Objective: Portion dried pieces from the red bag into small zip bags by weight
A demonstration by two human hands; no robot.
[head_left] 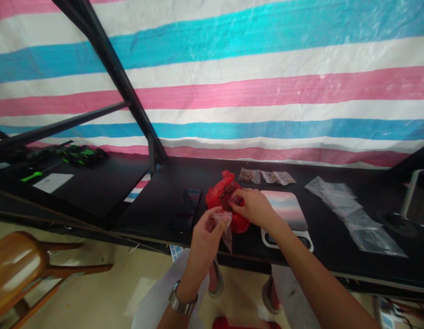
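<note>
1. The dark brown dried pieces sit in the mouth of a crumpled red plastic bag, just below the centre of the frame. They look light, brittle and rough, so they would likely crumble under a hard squeeze and are probably best taken up in small pinches
2. The red bag looks thin, soft and slippery, and it likely gives no stiffness of its own. Its gathered neck seems the surest place to hold it
3. The left hand is nearly closed, its fingers pinching the top edge of a small clear plastic bag. That limp film probably clings and slips, so its upper edge seems the best hold
4. The right hand reaches across with its fingers narrowed at the dark pieces. Whether it grips any of them is hidden
5. A wristwatch circles the left wrist
6. On the black table, a phone lies left of the red bag, and a pastel pad rests on a white digital scale to its right
7. Small filled packets lie beyond the red bag, and a row of clear bags lies toward the right
8. A striped tarpaulin fills the upper frame
</note>
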